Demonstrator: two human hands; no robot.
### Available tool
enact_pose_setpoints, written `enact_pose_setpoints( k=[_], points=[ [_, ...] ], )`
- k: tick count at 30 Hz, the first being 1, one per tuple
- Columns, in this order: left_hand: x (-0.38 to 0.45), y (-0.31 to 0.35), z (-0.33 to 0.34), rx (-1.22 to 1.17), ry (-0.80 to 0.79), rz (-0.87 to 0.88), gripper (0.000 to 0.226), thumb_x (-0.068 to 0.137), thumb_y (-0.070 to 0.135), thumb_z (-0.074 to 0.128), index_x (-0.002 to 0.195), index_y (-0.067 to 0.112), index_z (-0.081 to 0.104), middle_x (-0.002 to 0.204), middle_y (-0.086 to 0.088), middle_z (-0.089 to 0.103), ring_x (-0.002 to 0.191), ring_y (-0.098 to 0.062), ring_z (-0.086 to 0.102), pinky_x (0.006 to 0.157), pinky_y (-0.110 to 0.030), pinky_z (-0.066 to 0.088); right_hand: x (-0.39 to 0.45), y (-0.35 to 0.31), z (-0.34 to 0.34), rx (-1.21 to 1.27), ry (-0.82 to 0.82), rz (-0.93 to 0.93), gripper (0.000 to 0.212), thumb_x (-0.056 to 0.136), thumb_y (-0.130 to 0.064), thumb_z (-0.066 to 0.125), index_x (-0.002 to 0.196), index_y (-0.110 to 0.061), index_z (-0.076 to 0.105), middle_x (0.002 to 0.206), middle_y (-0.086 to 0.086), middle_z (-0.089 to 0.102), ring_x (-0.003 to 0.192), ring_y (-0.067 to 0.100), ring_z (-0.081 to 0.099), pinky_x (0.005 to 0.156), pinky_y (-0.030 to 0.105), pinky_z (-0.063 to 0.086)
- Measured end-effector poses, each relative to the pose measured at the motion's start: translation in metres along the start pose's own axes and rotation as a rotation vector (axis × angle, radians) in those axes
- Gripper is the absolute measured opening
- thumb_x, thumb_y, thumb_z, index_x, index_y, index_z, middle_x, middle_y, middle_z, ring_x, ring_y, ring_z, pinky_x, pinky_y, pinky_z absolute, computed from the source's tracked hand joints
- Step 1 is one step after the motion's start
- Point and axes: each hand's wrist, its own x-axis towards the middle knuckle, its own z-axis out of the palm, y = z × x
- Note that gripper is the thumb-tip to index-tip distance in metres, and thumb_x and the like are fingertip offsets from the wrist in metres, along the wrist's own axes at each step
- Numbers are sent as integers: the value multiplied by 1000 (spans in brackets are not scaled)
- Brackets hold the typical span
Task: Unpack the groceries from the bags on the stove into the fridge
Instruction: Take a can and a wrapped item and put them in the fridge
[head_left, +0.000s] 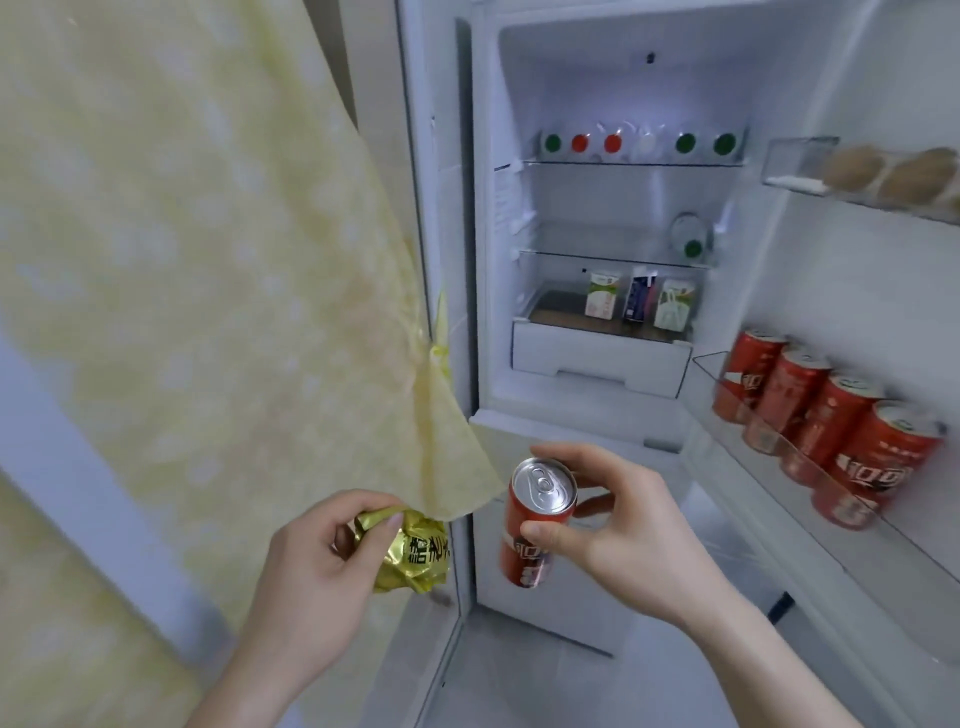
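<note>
The fridge (587, 410) stands open, and both hands are loaded in front of it. The right hand (618, 525) has its grip closed round a red cola can (535, 525), thumb on the near side and fingers wrapped behind, the can held top-up with a slight tilt, just below the lip of the upper compartment at about 6 o'clock. The left hand (327, 566) pinches a crumpled gold foil packet (410, 553) between thumb and fingers, at about 7 o'clock, close beside the hanging corner of a yellow patterned cloth (208, 260) that drapes the left side of the view.

Much looks already stored. Four matching red cans (826, 410) stand in a row in the door rack at 3 o'clock, with room left toward the near end. Three small drink cartons (639, 296) sit on the lower shelf at 1 o'clock, a row of capped bottles (639, 143) lies on the top shelf at 12 o'clock, and brown eggs (883, 169) fill the door tray at 2 o'clock.

Judging from this, the unpacking is well under way: the can most likely joins its fellows in the door rack, and the packet needs a shelf. The bags and stove are out of sight, so how much remains there cannot be told.
</note>
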Motion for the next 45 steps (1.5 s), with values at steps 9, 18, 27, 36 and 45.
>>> enact_pose_setpoints(
  k=[9, 18, 27, 36, 45],
  points=[
    [66, 10, 42, -112, -256, 125, 25, 92, 18, 75, 88, 42, 77, 82, 13, 76, 76, -14, 70, 73, -31, 59, -19, -13, -30, -70, 277, 171, 56, 74, -33, 91, 121, -49, 66, 113, -31, 70, 106, -4, 66, 81, 19, 54],
    [105, 54, 113, -140, -395, 257, 24, 92, 22, 74, 87, 45, 75, 85, 16, 76, 74, -9, 65, 70, -25, 52, -29, 5, -90, -127, 519, 200, 54, 78, -28, 89, 123, -45, 66, 119, -25, 71, 111, 1, 66, 94, 34, 57],
    [132, 92, 188, -168, -452, 283, 23, 92, 21, 74, 89, 44, 76, 84, 15, 75, 64, -6, 57, 61, -18, 47, -29, 39, -162, -34, 777, 147, 46, 80, -13, 83, 119, -36, 71, 115, -23, 73, 104, 2, 70, 85, 19, 54],
    [125, 109, 256, -177, -550, 280, 23, 93, 23, 73, 91, 46, 75, 88, 15, 75, 71, -8, 61, 76, -45, 59, -42, 74, -197, -67, 925, 163, 46, 80, -17, 82, 120, -37, 70, 118, -25, 71, 107, 6, 69, 92, 26, 55],
    [138, 122, 292, -193, -630, 344, 23, 93, 21, 72, 91, 44, 75, 85, 14, 76, 69, -8, 59, 68, -26, 50, -44, 92, -202, -83, 982, 216, 47, 81, -16, 82, 120, -38, 69, 118, -25, 71, 112, -1, 66, 89, 8, 49]
  ],
)
